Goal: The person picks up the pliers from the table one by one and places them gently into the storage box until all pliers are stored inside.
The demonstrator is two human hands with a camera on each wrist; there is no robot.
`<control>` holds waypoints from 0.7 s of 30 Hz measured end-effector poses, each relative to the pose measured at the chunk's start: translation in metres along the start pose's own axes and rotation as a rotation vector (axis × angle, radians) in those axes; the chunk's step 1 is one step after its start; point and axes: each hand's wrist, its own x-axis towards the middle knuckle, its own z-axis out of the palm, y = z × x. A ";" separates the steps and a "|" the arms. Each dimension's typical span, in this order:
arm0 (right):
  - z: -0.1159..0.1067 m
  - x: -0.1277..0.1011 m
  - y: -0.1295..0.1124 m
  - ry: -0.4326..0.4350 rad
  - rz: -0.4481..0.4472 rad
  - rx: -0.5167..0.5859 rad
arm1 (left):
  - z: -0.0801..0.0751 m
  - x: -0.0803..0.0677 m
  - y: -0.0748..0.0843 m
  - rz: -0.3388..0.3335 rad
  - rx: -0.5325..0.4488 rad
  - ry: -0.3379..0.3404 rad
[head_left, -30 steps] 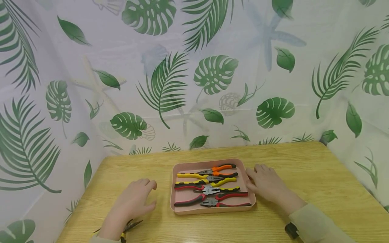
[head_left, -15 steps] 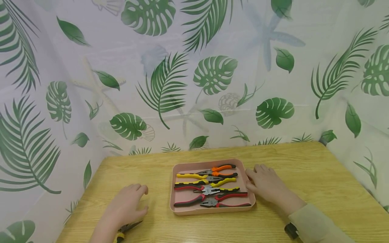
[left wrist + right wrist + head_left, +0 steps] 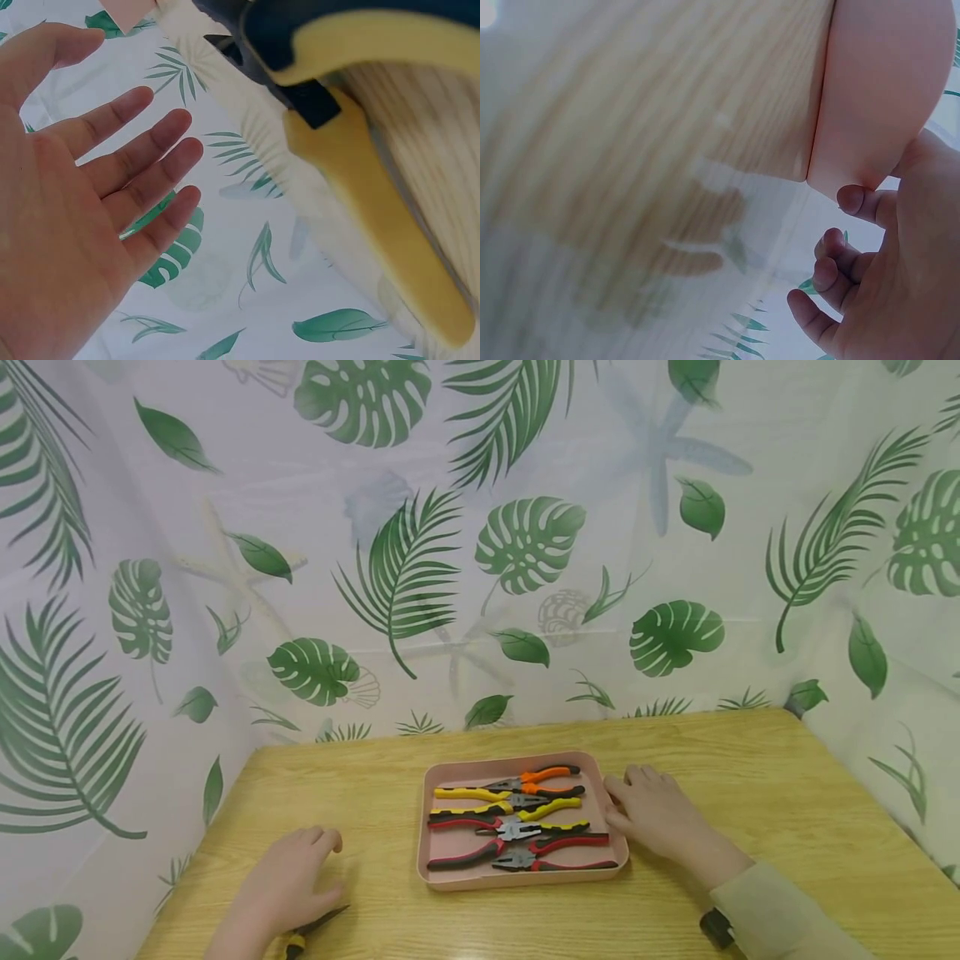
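My left hand (image 3: 288,877) hovers at the left of the table, its fingers loosely spread and holding nothing. Beneath its wrist lies a pair of long-nose pliers (image 3: 297,941), partly hidden by the forearm; the left wrist view shows its yellow and dark handles (image 3: 382,217) close up. At the table's middle sits a pink tray (image 3: 525,881) with several pliers inside. One pair has orange grips (image 3: 551,773), others yellow-and-black grips (image 3: 472,793) or red-and-black grips (image 3: 573,841). My right hand (image 3: 663,814) rests at the tray's right side, relaxed fingers touching its outer wall (image 3: 885,97).
The wooden table (image 3: 787,827) meets a leaf-patterned white cloth (image 3: 465,568) at the back and both sides. A dark strap (image 3: 717,929) shows at my right wrist, below the sleeve (image 3: 780,914).
My left hand has drifted left and toward me, away from the tray, over the pliers on the table. The right hand and the tray have stayed put.
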 end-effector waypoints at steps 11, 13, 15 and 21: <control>0.001 0.000 0.000 0.013 -0.009 0.008 | 0.000 -0.011 -0.006 -0.063 -0.001 -0.037; 0.002 0.000 0.000 0.012 -0.006 0.009 | 0.002 -0.013 -0.006 -0.063 0.004 -0.031; 0.002 0.000 0.000 0.011 -0.005 0.009 | 0.003 -0.016 -0.008 -0.064 0.011 -0.027; 0.001 0.000 0.000 0.008 -0.001 0.005 | 0.009 -0.024 -0.015 -0.084 0.001 -0.051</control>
